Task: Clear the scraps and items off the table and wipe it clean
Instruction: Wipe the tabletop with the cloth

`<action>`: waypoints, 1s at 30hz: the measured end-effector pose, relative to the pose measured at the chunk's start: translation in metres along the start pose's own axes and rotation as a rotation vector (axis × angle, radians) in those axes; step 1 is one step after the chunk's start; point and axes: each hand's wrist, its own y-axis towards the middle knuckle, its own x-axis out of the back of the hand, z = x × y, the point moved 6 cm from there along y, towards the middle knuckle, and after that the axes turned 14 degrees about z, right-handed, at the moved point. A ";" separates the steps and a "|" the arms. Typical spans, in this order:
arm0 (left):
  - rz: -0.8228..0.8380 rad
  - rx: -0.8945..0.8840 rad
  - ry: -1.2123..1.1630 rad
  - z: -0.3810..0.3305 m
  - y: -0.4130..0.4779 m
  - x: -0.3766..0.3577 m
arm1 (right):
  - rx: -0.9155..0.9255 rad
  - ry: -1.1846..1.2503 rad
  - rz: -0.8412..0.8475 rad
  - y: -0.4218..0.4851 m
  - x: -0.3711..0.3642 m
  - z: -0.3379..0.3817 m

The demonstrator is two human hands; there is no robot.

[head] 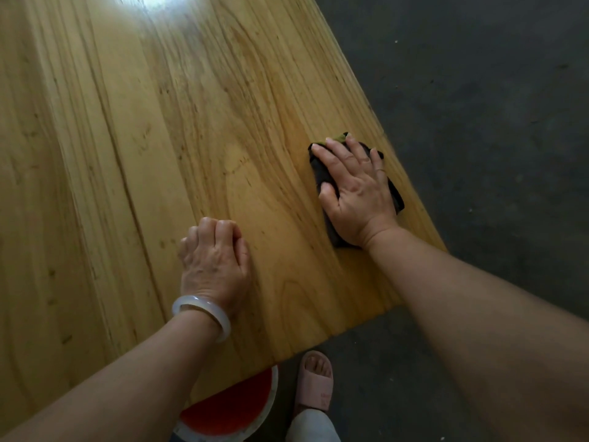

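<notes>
Head view: wooden counter (pixel 143 154), no scraps or items seen on its visible part; the wiping step is judged in hand. Right hand (pixel 357 193), fingers flat and spread, presses a dark cloth (pixel 325 177) near the counter's right edge; left hand (pixel 213 260), fingers curled and holding nothing, rests on the wood, well apart from the right. Below the near edge: red bucket (pixel 232 406); slippered foot (pixel 314 381). Next move likely calls for sweeping the cloth across unwiped boards with steady pressure.

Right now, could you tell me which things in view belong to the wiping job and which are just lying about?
Job: wooden table; dark cloth, pressed flat under the right hand; left hand, curled, resting on the table.
Incidental: red basin below the table edge; worn pink slipper.
</notes>
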 end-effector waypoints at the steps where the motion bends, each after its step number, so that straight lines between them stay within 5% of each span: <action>1: 0.000 0.000 0.001 0.000 0.000 0.000 | -0.007 0.005 0.001 0.005 0.002 -0.003; 30: -0.002 0.008 0.037 -0.002 -0.001 -0.001 | -0.117 0.021 -0.257 -0.100 -0.019 -0.008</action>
